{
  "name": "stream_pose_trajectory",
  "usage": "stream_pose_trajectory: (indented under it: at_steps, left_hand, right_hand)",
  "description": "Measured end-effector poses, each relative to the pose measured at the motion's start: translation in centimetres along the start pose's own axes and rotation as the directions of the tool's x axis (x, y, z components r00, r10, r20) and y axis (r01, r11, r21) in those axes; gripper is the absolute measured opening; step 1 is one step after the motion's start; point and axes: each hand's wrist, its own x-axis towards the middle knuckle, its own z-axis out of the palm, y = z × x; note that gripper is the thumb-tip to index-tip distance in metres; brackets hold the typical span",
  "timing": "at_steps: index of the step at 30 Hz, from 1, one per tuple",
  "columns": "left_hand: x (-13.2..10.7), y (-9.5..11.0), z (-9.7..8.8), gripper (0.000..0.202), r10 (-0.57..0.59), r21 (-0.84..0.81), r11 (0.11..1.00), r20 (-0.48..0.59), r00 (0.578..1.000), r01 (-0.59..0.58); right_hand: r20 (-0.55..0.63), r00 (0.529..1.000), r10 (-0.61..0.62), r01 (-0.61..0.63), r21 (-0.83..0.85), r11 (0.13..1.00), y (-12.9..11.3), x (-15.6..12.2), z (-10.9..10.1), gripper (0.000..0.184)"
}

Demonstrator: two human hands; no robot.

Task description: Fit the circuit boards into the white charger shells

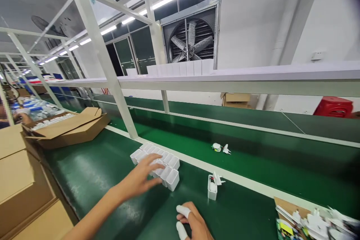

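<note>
Two rows of small white open-topped plastic cases (172,178) stand side by side on the green bench. Over them reaches my left hand (140,176), fingers spread, with nothing gripped; whether a fingertip touches a case I cannot tell. My right hand (195,223) is low at the bottom edge, thumb and forefinger apart and capped with white finger cots, nothing visible between them. Just beyond it, a single white case (212,189) stands with a white plug part (218,179) sticking out of its top.
On the green belt lies a small circuit board with a white plug (225,149). Circuit boards and white plug parts (316,223) are piled at the lower right. Cardboard boxes (22,180) line the left side. A white post (104,56) rises beyond my left hand.
</note>
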Motion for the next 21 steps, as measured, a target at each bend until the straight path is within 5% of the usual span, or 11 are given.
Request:
stream_pose_trajectory:
  at_steps: [2, 5, 12, 15, 17, 21]
  left_hand:
    - [0.1, 2.6, 2.0, 0.038, 0.091, 0.045, 0.994, 0.1, 0.991, -0.096]
    - [1.3, 5.0, 3.9, 0.018, 0.088, 0.056, 0.994, 0.129, 0.988, -0.096]
    - [2.9, 11.3, 5.5, 0.011, 0.213, -0.323, 0.937, 0.216, 0.953, -0.136]
    - [3.4, 13.7, 5.8, 0.019, 0.224, -0.43, 0.9, 0.33, 0.917, -0.065]
    - [4.7, 14.2, 5.9, 0.03, 0.201, -0.458, 0.887, 0.292, 0.935, -0.047]
    - [8.3, 14.5, 7.9, 0.076, 0.119, -0.489, 0.872, 0.179, 0.977, -0.016]
  right_hand:
    - [0.023, 0.996, -0.086, 0.087, -0.06, 0.994, -0.1, -0.1, -0.4, 0.046]
    - [0.097, 0.987, -0.129, 0.146, -0.193, 0.97, -1.0, -0.4, -1.2, 0.05]
    - [0.27, 0.946, 0.182, 0.013, -0.589, 0.808, -6.3, -2.2, -3.8, 0.052]
    - [0.384, 0.894, 0.231, 0.089, -0.659, 0.747, -8.4, -4.0, -6.9, 0.045]
    - [0.371, 0.901, 0.224, 0.103, -0.685, 0.721, -9.4, -5.2, -9.8, 0.038]
    - [0.128, 0.969, 0.213, -0.017, -0.821, 0.57, -10.2, -6.7, -16.0, 0.029]
